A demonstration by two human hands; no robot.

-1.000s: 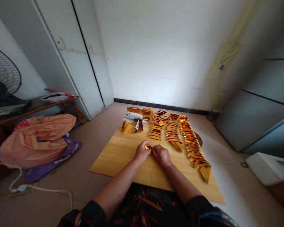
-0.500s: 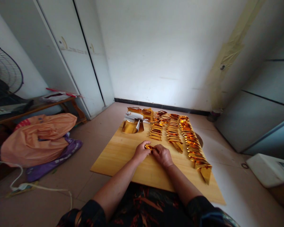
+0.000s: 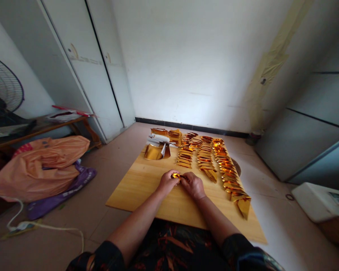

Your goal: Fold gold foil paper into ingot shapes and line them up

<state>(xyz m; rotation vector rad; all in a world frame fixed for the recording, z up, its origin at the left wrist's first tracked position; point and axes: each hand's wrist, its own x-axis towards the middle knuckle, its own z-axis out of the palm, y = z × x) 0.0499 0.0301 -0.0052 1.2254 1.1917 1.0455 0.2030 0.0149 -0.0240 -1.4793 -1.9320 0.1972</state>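
A small piece of gold foil paper (image 3: 176, 175) sits between my two hands over a wooden board (image 3: 141, 184). My left hand (image 3: 166, 182) pinches its left end and my right hand (image 3: 193, 184) pinches its right end; most of the piece is hidden by my fingers. Beyond my hands lie three rows of folded gold foil pieces (image 3: 206, 160), the right one running toward the board's near right corner. At the board's far left stands a stack of unfolded gold sheets (image 3: 156, 149).
An orange plastic bag (image 3: 42, 165) over a purple one lies on the floor at left, with a white cable (image 3: 45, 226) nearby. A fan (image 3: 2, 90) and low bench stand far left. A white box (image 3: 319, 201) sits at right. White cupboards and walls surround.
My hands stay on the foil piece in almost the same spot, with small finger movements. The view shifts slightly.
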